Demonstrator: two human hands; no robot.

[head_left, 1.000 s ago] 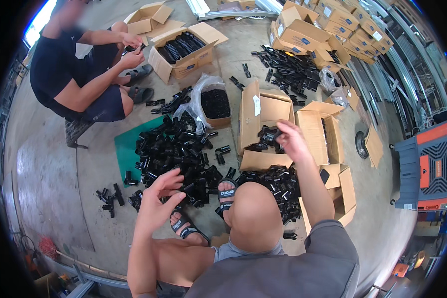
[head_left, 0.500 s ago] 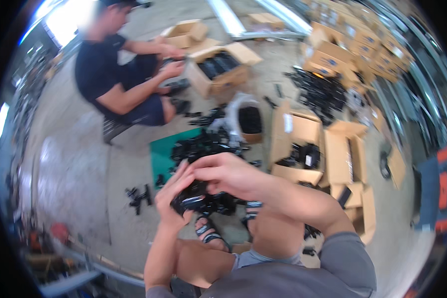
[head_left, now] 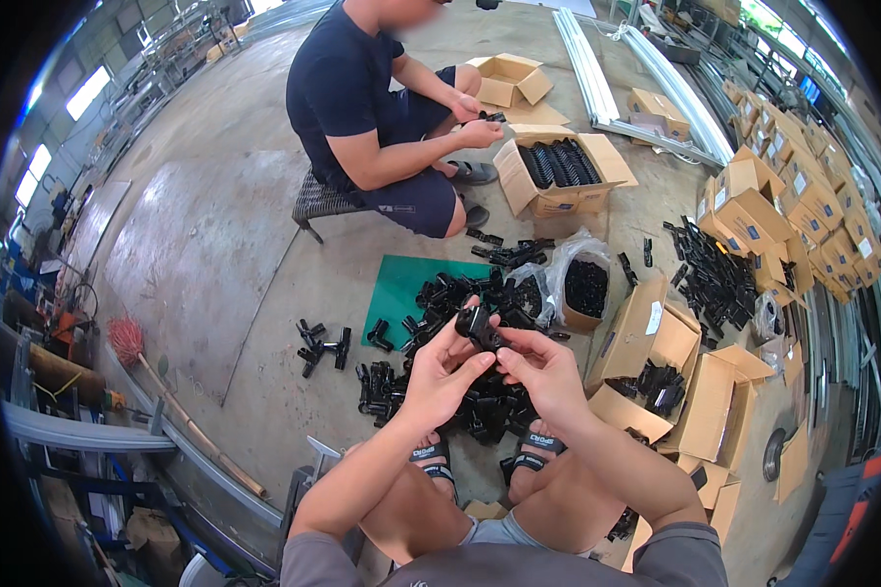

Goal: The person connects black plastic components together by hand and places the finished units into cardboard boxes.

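Between both hands is a glossy black plastic fitting [head_left: 478,327], raised above a heap of similar black parts. My left hand [head_left: 444,377] grips it from the left, fingers wrapped behind it and thumb in front. From the other side, my right hand [head_left: 542,374] pinches its lower right end with thumb and fingertips. Under the hands, the heap of black fittings [head_left: 494,406] spreads over the floor between my feet and onto a green mat [head_left: 387,284]. A smaller cluster of black fittings [head_left: 313,344] lies left of the mat.
Across from me a seated person [head_left: 347,117] handles a small black part beside a carton [head_left: 568,201] of black pieces. Right of the heap stand a bag-lined box [head_left: 585,315], open cartons [head_left: 715,423] and loose black strips [head_left: 710,276]. A broom [head_left: 201,423] lies at left.
The view has swung, shifting the scene rightward. My right hand, earlier crossed over toward the left hand, has drawn back to the right; both hands now hold the fitting between them.
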